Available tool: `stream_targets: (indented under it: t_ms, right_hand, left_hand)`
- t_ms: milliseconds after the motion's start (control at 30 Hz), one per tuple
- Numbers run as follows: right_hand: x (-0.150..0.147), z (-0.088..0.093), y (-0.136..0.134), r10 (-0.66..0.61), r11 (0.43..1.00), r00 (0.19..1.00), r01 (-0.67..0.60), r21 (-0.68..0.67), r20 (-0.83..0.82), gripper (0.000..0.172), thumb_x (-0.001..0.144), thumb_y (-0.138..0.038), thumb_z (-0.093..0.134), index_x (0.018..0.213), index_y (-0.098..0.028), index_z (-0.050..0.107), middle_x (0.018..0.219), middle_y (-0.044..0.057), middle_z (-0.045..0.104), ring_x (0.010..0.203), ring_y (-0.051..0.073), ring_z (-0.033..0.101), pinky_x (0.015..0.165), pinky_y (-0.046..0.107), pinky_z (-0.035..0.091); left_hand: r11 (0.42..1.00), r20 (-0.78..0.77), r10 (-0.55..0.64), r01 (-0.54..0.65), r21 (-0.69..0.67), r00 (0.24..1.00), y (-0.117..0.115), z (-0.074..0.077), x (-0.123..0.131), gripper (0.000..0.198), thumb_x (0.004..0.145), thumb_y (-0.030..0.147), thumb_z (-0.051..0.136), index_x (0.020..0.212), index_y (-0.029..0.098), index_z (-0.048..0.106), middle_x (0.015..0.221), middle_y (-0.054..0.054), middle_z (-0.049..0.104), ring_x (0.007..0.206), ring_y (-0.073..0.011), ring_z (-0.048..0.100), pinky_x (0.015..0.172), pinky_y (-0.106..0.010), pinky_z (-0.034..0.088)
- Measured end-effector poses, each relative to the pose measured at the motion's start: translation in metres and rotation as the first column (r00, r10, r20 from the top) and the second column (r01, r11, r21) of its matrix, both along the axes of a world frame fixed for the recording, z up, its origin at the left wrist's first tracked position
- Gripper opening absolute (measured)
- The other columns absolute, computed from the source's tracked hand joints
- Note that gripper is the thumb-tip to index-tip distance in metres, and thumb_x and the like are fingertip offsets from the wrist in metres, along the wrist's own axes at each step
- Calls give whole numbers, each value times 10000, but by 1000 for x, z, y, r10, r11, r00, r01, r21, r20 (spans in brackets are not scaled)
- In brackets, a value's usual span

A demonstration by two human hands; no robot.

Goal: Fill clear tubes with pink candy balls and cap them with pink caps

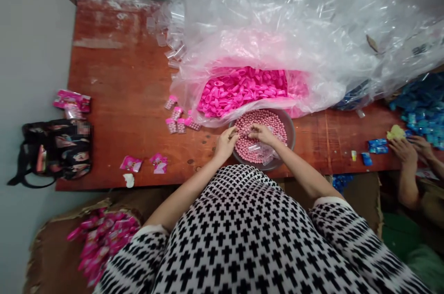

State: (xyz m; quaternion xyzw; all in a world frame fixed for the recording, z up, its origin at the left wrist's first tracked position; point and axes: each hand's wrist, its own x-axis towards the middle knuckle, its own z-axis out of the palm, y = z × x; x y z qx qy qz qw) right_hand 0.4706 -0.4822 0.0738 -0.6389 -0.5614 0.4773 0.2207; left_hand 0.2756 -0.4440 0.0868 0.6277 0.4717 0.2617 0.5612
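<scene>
A round bowl (290, 133) full of small pink beads (267, 120) sits at the near edge of the red-brown table (128, 67). My left hand (227, 142) rests at the bowl's left rim, fingers curled in a pinch. My right hand (262, 134) is over the beads, fingers pinched together, touching a small clear plastic packet (258, 149) that lies on the beads. What the fingers hold is too small to make out. Behind the bowl a large clear plastic bag (277, 30) lies open, showing a heap of bright pink plastic pieces (243, 88).
Small filled packets (178, 118) lie left of the bowl, two pink packets (144, 163) nearer the edge. A black bag (57, 146) hangs at the table's left. Pink packets (102, 238) fill a box below. Another person's hands (411, 148) work among blue packets (421, 106) at right.
</scene>
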Motion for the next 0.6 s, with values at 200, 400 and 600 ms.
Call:
stream_targets:
  t_ms: [200, 400, 600]
  right_hand:
    - [-17, 26, -18, -313, 947, 827, 312, -81, -466, 368, 644, -390, 700, 911, -194, 540, 913, 11, 624, 834, 153, 587, 780, 322, 500]
    - [-2, 54, -21, -219, 939, 940, 276, 206, -262, 460, 728, -372, 679, 1123, -199, 521, 1051, 66, 614, 896, 174, 617, 824, 352, 502]
    - [9, 75, -13, 47, 890, 996, -78, 449, 79, 259, 868, -350, 536, 1049, -186, 622, 1000, 90, 660, 936, 180, 603, 856, 369, 478]
  left_hand:
    - [998, 63, -66, 65, 17, 996, -2, 17, 26, 216, 802, 257, 588, 983, 196, 689, 980, -55, 707, 915, -205, 641, 859, -326, 473]
    - [998, 106, -50, 53, -23, 993, 2, 21, 22, 255, 785, 295, 608, 1000, 188, 695, 1002, -60, 708, 927, -216, 644, 878, -351, 478]
    - [972, 299, -81, 142, -188, 951, 1, 17, 20, 413, 736, 387, 643, 1079, 158, 665, 1033, -81, 696, 881, -210, 655, 810, -355, 527]
